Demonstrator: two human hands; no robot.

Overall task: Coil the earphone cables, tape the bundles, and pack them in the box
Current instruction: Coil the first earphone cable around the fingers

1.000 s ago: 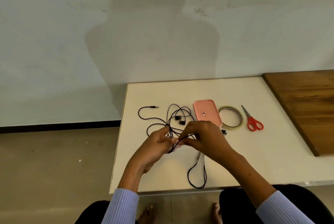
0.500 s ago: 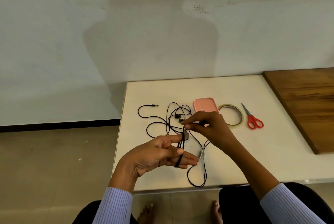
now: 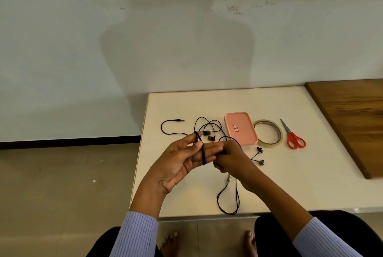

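Plain indoor room, probably a home or a bare recording space, hard to say which. Cues: blank pale wall with dark skirting, beige tiled floor, small white table pushed to the wall with a wooden board on it. Person sits barefoot at the table.

White bench, pink box, tape roll, red scissors, black earphone cables lying loose, wooden board at its right.
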